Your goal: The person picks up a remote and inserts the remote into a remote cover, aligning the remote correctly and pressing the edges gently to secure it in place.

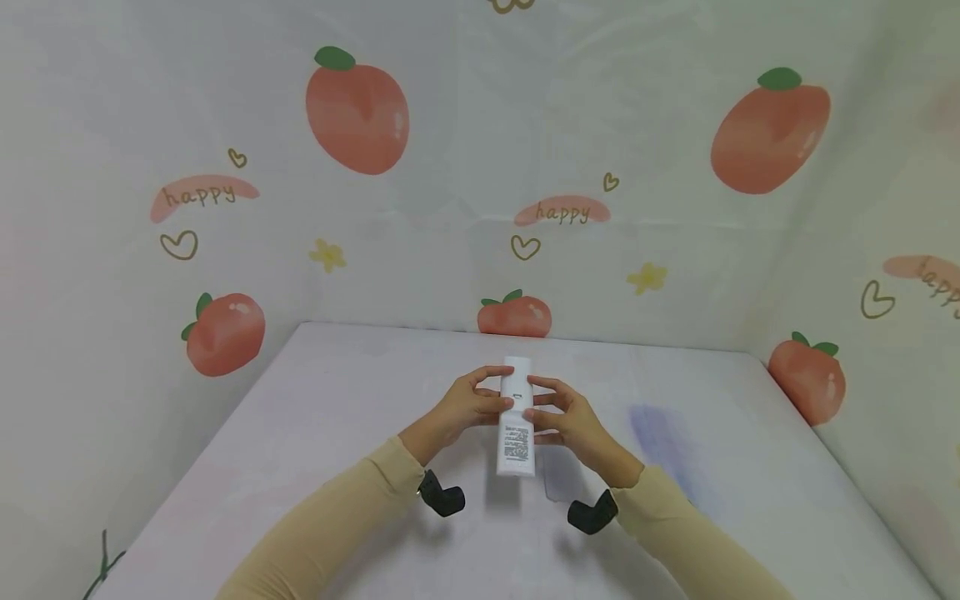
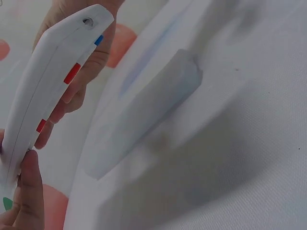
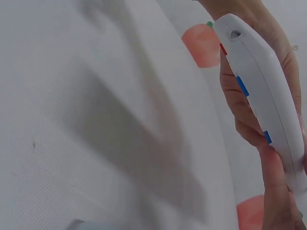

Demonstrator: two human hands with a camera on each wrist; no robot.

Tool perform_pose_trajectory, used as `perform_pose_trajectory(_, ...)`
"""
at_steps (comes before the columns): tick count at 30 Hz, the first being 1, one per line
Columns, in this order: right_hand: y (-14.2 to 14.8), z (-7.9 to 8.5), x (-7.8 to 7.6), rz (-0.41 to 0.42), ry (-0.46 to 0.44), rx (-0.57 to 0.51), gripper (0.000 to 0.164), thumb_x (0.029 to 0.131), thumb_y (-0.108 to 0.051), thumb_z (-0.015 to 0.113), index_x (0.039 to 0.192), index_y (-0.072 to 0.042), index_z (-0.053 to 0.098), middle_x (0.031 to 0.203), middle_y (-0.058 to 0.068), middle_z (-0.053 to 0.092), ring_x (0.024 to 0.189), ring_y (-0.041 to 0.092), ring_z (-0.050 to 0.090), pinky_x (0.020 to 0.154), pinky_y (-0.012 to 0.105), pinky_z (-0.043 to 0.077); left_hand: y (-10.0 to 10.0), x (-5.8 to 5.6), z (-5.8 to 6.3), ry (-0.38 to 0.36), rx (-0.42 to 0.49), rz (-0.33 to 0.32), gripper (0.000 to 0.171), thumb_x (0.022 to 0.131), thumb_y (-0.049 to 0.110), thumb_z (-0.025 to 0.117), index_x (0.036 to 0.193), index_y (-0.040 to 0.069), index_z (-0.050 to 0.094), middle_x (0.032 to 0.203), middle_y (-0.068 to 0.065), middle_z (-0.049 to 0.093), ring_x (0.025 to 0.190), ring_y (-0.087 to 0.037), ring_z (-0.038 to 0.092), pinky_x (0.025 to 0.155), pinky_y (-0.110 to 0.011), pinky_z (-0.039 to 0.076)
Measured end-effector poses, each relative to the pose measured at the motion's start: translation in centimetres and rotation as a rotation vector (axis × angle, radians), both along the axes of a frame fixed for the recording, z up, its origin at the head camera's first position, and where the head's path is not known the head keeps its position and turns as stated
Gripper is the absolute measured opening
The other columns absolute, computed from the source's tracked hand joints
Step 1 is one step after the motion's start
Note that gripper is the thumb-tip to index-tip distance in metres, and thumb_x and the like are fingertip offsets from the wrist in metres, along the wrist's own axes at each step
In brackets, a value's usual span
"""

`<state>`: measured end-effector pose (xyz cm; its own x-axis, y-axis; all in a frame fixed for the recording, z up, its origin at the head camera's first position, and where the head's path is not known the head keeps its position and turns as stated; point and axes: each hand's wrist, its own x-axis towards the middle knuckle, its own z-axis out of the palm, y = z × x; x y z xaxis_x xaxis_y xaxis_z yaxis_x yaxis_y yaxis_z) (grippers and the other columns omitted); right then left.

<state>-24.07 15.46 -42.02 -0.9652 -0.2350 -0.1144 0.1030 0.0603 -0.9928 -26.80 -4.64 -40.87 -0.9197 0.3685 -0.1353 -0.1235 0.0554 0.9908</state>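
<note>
A white remote control (image 1: 516, 450) is held up above the table, its back with a dark printed label facing the head camera. My left hand (image 1: 465, 403) grips its left side, with fingertips at the upper part. My right hand (image 1: 576, 419) holds the right edge, thumb near the middle of the back. Red and blue keys show along the far face of the remote control (image 2: 41, 79) in the left wrist view. One end of the remote control (image 3: 264, 76) has a small hole, seen in the right wrist view.
On the white table (image 1: 360, 533), a pale grey oblong thing (image 1: 564, 477) lies just right of and below the remote control. Behind stands a white cloth backdrop (image 1: 450, 250) printed with fruit. A bluish smear (image 1: 663, 437) marks the tabletop at right.
</note>
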Motion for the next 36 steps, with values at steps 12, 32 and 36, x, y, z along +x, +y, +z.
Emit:
perform_pose_trajectory(12, 1.7, 1.0, -1.1, 0.069, 0.045, 0.089, 0.054, 0.096, -0.021, 0.061, 0.143, -0.005, 0.04, 0.129, 0.027, 0.05, 0.098, 0.033, 0.067, 0.082, 0.044, 0.057, -0.2, -0.4, -0.2, -0.066, 0.047, 0.055, 0.056, 0.085, 0.005, 0.072, 0.136, 0.02, 0.054, 0.1, -0.009, 0.07, 0.084, -0.017, 0.067, 0.077, -0.034, 0.058)
perform_pose_trajectory(32, 5.7, -0.4, -4.1, -0.111, -0.028, 0.435, 0.03, 0.089, -0.019, 0.069, 0.104, 0.002, 0.055, 0.088, 0.012, 0.06, 0.074, 0.019, 0.058, 0.065, 0.031, 0.057, -0.3, -0.9, -0.4, -0.102, 0.07, 0.134, 0.056, 0.086, 0.005, 0.072, 0.136, 0.022, 0.053, 0.109, -0.013, 0.068, 0.085, -0.02, 0.068, 0.079, -0.035, 0.058)
perform_pose_trajectory(36, 4.9, -0.8, -4.1, -0.155, -0.087, 0.514, 0.029, 0.088, -0.013, 0.068, 0.107, 0.003, 0.053, 0.091, 0.013, 0.06, 0.075, 0.019, 0.057, 0.064, 0.031, 0.056, -0.2, -0.9, -0.5, -0.105, 0.091, 0.134, 0.057, 0.085, 0.004, 0.072, 0.136, 0.021, 0.053, 0.111, -0.014, 0.068, 0.086, -0.02, 0.067, 0.078, -0.035, 0.058)
